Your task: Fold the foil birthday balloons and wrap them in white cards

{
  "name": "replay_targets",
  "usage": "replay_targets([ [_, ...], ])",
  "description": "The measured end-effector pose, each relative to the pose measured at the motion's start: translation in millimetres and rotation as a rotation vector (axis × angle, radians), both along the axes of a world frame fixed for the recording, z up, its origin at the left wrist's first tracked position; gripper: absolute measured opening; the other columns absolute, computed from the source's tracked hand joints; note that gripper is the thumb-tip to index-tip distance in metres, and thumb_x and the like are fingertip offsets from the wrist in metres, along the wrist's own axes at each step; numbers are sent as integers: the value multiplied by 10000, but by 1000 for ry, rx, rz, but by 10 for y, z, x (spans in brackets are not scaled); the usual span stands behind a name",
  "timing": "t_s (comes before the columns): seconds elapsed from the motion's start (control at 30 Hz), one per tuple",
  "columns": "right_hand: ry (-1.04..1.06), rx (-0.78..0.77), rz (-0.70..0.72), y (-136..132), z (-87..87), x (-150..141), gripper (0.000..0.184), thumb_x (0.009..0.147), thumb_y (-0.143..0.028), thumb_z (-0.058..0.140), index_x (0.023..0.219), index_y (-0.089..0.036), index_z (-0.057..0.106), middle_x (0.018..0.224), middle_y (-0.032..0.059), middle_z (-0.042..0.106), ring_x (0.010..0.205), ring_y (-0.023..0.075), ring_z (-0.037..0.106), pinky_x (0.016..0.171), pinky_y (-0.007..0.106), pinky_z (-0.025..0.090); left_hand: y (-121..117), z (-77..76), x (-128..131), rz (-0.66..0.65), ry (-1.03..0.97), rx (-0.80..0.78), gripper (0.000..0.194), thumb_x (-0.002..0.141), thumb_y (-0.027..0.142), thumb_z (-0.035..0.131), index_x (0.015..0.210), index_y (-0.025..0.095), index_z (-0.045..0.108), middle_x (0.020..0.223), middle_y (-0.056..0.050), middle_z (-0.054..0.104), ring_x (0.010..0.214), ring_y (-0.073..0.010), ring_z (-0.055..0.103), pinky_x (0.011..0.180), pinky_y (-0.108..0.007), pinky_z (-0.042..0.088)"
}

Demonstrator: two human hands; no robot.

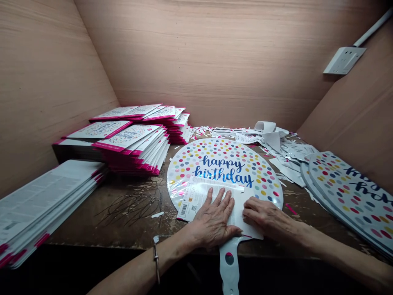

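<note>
A round white foil balloon (184, 168) with coloured dots and blue "happy birthday" lettering lies flat on the worktable, its pale tail (229, 268) hanging over the front edge. On its lower part rests a white printed packet (196, 196) with a barcode. My left hand (215, 217) lies flat on this packet, fingers spread. At the packet's right side, my right hand (264, 215) has its fingers curled together against the packet edge; the fingertips are partly hidden.
Stacks of pink-edged packets (132, 139) stand at the back left, with more packets (52, 196) in front. Several dotted balloons (346, 184) are piled at right. Paper strips (273, 139) and scraps litter the back. Wooden panels (208, 61) enclose the table; a power socket (344, 60) hangs upper right.
</note>
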State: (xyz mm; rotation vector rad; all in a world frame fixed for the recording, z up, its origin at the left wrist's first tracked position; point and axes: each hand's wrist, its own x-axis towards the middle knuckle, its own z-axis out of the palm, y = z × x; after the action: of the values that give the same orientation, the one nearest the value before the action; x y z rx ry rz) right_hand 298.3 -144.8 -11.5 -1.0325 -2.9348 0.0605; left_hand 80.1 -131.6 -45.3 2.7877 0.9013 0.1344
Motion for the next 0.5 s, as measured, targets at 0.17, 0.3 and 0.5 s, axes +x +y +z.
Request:
replay_targets([
  [0.17,73,-13,-92,-87,-163,-47,168,840,-36,474,751,-151,558,788,51,567,739,169,503,656,265,408,0,19,-2,2,13,1,780,889,636,116,1389,51,248,1469,-182,166,1370,-299,-7,1077,-525,-43],
  [0.3,2,155,-61,-118,-183,-114,172,761,10,486,760,-146,558,777,60,564,709,191,510,622,289,412,-3,22,1,2,16,19,776,891,634,117,1389,54,246,1468,-181,167,1370,-295,-4,1079,-523,-40],
  [0.5,-315,457,121,-222,-8,-276,182,703,-1,431,682,-137,549,641,58,500,566,191,464,477,296,353,-14,19,2,-6,24,46,752,907,602,115,1381,38,264,1460,-195,185,1367,-310,11,1080,-526,-26],
])
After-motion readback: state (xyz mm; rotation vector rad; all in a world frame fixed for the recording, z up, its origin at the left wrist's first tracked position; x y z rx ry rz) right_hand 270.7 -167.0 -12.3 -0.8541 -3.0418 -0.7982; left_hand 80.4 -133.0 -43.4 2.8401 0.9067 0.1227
